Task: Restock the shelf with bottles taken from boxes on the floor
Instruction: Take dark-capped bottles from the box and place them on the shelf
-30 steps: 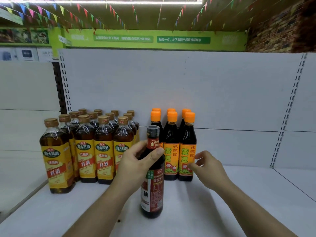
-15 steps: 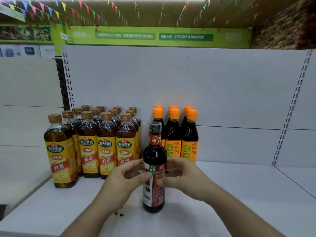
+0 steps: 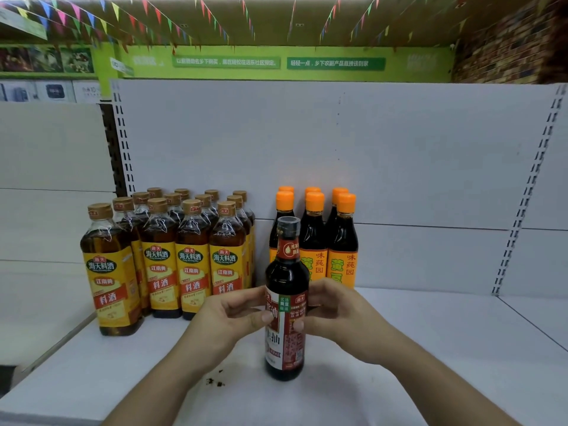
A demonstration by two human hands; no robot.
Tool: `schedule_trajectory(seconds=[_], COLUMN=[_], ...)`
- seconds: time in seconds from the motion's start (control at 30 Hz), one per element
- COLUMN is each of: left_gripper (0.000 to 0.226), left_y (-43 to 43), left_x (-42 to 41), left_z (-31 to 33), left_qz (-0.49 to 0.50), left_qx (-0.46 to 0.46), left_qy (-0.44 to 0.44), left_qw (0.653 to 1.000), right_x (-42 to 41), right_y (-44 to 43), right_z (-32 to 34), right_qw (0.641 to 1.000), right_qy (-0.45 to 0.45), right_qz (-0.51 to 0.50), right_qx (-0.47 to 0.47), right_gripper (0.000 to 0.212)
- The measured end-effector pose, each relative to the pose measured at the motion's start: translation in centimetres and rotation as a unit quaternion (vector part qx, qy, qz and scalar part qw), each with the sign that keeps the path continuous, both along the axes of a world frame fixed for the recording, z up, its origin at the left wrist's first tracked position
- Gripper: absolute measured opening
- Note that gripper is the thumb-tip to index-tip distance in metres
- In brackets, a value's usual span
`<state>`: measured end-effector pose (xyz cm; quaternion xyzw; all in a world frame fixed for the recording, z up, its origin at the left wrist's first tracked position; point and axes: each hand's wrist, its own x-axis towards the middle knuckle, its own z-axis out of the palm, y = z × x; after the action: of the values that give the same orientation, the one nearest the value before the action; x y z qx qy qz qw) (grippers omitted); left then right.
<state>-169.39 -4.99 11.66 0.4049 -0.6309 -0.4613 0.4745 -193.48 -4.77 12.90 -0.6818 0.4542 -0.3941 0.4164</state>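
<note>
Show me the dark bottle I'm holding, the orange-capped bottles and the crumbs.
dark bottle [image 3: 287, 275]: head view, glass shoulder above the label.
orange-capped bottles [image 3: 346, 203]: head view, front right cap.
crumbs [image 3: 210, 380]: head view, one dark speck.

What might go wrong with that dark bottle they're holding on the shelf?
1. The left hand and right hand only pinch the bottle at its label, so it might tip.
2. Pushed back carelessly, it could knock the orange-capped bottles standing close behind.

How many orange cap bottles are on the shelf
6 orange-capped bottles: three in a front row behind the held dark bottle, three directly behind them showing only caps. More may be hidden.
</note>
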Motion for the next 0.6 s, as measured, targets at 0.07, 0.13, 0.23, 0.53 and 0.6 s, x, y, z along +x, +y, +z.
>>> schedule_trajectory(seconds=[0.07, 0.13, 0.23, 0.53, 0.6], left_gripper=[0.041, 0.040, 0.041, 0.030, 0.028], left_y=[-0.2, -0.4, -0.6, -0.9, -0.8], left_x=[-0.3, -0.7, -1.6, -5.6, -6.5], left_z=[-0.2, -0.3, -0.3, -0.1, -0.1], left_qz=[-0.005, -0.008, -0.024, -0.037, -0.032], left_qx=[-0.004, -0.009, -0.006, 0.015, 0.014], left_qy=[-0.007, -0.018, -0.024, -0.060, -0.061], left_qw=[1.000, 1.000, 0.999, 0.997, 0.998], right_x=[-0.6, -1.1, -1.9, -4.6, -5.2], right_y=[0.2, 0.5, 0.7, 1.2, 1.1], right_z=[0.1, 0.4, 0.6, 0.8, 0.6], right_qw=[1.000, 1.000, 1.000, 0.997, 0.996], right_qy=[0.002, 0.009, 0.016, 0.020, 0.009], right_qz=[0.002, -0.002, -0.012, -0.064, -0.084], right_qx=[0.000, -0.005, -0.016, -0.035, -0.031], right_gripper=[0.047, 0.043, 0.037, 0.043, 0.047])
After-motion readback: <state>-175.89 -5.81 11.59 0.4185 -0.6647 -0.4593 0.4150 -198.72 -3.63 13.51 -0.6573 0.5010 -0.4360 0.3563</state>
